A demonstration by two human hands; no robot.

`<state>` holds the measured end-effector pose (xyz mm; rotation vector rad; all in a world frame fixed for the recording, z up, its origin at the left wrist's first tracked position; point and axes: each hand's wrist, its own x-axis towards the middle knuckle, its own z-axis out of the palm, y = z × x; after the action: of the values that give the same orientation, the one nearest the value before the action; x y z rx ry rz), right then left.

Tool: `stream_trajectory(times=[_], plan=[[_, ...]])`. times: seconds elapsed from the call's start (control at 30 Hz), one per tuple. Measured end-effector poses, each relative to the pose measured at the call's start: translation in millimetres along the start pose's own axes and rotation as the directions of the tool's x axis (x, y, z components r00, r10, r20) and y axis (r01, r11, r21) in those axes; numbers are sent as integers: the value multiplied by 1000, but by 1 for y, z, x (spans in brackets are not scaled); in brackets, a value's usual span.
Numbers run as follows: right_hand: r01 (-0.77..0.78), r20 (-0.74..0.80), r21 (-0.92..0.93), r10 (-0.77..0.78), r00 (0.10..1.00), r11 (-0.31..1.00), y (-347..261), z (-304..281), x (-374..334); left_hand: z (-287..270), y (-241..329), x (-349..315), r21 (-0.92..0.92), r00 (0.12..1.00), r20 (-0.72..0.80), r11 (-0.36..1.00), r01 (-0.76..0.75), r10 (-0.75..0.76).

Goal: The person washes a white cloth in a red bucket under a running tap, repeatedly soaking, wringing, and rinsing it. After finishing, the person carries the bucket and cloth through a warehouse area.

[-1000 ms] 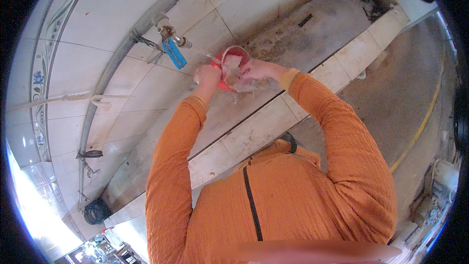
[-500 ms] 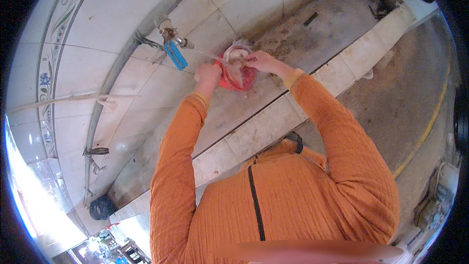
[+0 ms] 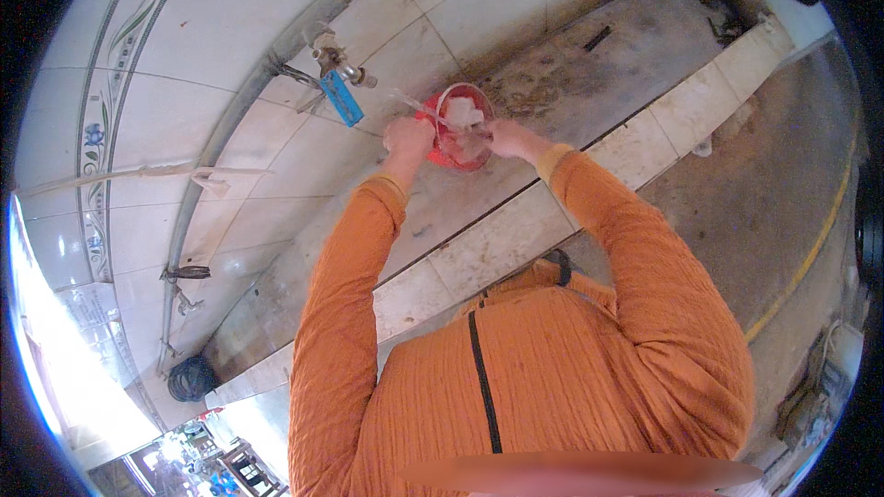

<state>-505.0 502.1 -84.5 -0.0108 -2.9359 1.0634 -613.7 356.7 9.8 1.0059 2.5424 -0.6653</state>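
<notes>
The left hand (image 3: 408,138) is looking curled closed on the near-left edge of a red bucket-like container (image 3: 446,160), knuckles outward. The right hand (image 3: 512,140) is pressing in from the opposite side, its fingertips meeting a pale wet mass at the mouth; how far those fingers are open, and whether they are pinching anything, I cannot tell. The container is sitting between the two hands, and a whitish lump (image 3: 463,112) is showing inside it, beyond the line joining the grips. Water (image 3: 414,105) is streaming in above the left hand from a metal tap (image 3: 354,72) with a blue lever handle (image 3: 343,99).

The left hold could be slipping if wet fingers are losing friction as the filling container is growing heavier. A tilt toward the right hand could be sending water and the lump over the rim onto the trough floor (image 3: 552,64) beyond the grips. If the container is drifting off the stream, water could be splashing onto the orange sleeves (image 3: 336,258) behind both hands.

The left fingertips are hiding behind the fist, and the container's base is not showing clearly. Blur and water are masking the lump's material; it could be cloth or something firmer.
</notes>
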Motion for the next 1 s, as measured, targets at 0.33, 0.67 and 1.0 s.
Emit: stream_trajectory(times=[0.33,0.67,1.0], plan=[[-29,-129,262,64,990,965,14,4,14,1,-1,5,-70,999,-25,997,45,-46],[-222,106,477,195,975,850,6,-17,9,13,2,9,-86,991,-112,994,67,-76],[-429,304,698,304,903,574,-10,-34,7,-4,8,-9,98,996,-69,994,-52,59]])
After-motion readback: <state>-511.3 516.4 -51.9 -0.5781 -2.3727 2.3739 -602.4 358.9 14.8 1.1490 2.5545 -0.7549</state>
